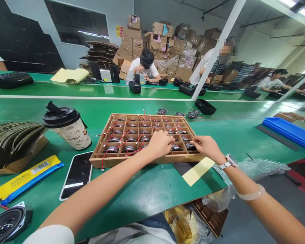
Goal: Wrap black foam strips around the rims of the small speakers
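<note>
To the left of our divided box of speakers stood a cup and phone; green tabletop ran to its near edge. Our left hand and right hand reached its front cells, grips unclear to us.

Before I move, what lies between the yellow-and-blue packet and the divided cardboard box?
In the head view, a white-edged phone lies between the packet and the box.
</note>
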`<state>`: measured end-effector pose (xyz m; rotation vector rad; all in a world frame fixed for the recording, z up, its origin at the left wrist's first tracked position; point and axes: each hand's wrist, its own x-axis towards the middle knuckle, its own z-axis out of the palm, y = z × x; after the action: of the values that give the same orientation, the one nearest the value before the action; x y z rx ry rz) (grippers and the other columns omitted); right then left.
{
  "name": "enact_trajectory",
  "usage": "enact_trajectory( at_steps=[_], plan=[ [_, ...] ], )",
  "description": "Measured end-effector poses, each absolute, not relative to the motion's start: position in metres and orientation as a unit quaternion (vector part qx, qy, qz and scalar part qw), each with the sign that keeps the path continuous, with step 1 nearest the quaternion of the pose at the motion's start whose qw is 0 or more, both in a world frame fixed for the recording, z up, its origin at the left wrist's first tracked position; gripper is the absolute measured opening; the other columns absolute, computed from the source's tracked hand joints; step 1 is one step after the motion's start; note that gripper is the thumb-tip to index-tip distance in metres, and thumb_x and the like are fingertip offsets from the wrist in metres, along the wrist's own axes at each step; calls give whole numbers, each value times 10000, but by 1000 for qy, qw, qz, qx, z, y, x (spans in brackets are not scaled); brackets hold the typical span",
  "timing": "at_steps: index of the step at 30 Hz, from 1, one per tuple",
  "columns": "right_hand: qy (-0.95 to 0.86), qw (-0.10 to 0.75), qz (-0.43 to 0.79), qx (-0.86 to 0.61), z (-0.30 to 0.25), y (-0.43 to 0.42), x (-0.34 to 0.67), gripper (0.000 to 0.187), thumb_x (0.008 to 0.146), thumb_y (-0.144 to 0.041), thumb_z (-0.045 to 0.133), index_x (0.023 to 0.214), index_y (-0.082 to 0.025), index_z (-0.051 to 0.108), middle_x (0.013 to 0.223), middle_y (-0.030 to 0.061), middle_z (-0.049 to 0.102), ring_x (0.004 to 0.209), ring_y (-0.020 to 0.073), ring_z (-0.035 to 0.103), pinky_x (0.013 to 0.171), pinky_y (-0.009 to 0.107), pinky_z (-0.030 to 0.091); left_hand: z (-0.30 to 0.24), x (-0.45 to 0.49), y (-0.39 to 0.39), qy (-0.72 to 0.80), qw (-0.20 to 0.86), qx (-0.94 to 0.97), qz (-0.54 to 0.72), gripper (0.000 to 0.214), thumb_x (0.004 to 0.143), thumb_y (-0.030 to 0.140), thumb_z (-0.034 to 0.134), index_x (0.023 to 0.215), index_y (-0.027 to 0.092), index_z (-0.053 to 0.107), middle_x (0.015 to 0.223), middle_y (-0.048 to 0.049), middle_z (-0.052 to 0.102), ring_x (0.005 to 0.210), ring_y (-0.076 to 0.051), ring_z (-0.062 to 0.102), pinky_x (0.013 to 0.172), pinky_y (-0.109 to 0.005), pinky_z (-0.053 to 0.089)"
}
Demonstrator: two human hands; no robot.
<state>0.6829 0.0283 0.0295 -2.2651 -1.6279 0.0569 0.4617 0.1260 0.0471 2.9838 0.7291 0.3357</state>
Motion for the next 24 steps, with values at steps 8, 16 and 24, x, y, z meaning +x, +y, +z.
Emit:
enact_trajectory(
  at_steps=[8,16,24],
  plan=[
    [-590,386,60,-706,76,-40,656,463,866,-595,491,861,-146,605,990,86,660,865,147,650,769,239,528,38,502,129,185,-22,980,75,236,891,97,472,1004,77,679,1114,-197,642,1133,-297,550,951,-422,400],
    [-649,316,277,-634,-10,-34,591,547,928,-594,396,838,-105,623,865,81,671,810,112,662,706,197,548,67,485,109,232,-4,966,118,305,902,61,400,1167,21,544,1145,-204,610,1079,-310,606,888,-426,457],
    [-647,301,169,-680,-39,-54,644,460,868,-544,579,1007,-118,680,1054,98,642,1010,144,609,953,349,501,132,355,82,283,297,892,189,257,894,346,381,840,176,566,867,37,660,867,-121,652,744,-217,455]
  ],
)
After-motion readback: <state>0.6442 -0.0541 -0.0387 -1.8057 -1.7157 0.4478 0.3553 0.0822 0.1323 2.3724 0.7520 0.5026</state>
